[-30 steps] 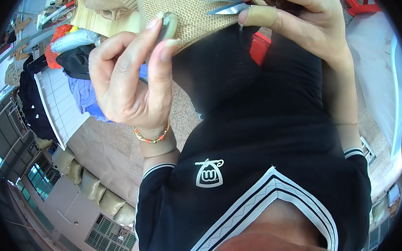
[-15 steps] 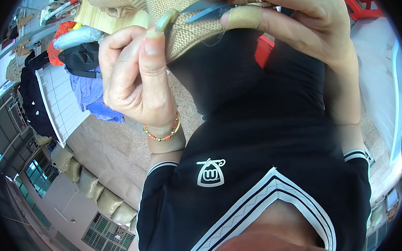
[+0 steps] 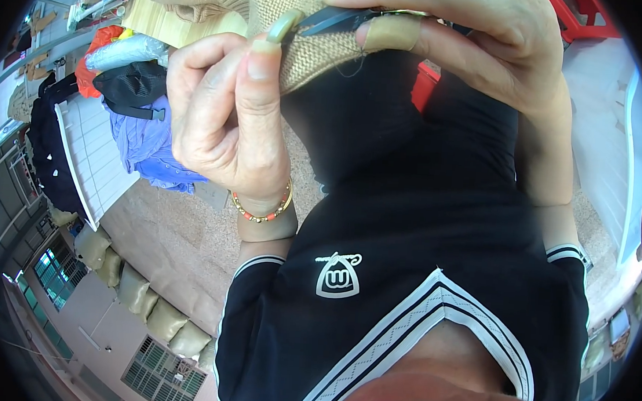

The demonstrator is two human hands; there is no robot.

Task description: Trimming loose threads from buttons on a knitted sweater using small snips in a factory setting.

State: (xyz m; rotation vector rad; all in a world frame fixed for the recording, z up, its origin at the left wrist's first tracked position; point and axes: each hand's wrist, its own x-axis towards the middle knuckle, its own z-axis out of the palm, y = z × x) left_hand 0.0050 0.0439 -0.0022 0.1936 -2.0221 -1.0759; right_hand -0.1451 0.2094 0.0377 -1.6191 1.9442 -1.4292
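Left hand [image 3: 227, 114] pinches the beige knit fabric [image 3: 302, 34] at its lower edge; right hand [image 3: 485, 45] — apparently gripping small snips [image 3: 339, 19] — presses against that edge, scant room between.

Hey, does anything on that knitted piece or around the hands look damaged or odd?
A loose dark thread hangs off the ribbed edge of the tan knitted fabric, just under the small metal snips in the right hand. That hand's finger wears a tan bandage. The left hand pinches the edge. No tear shows.
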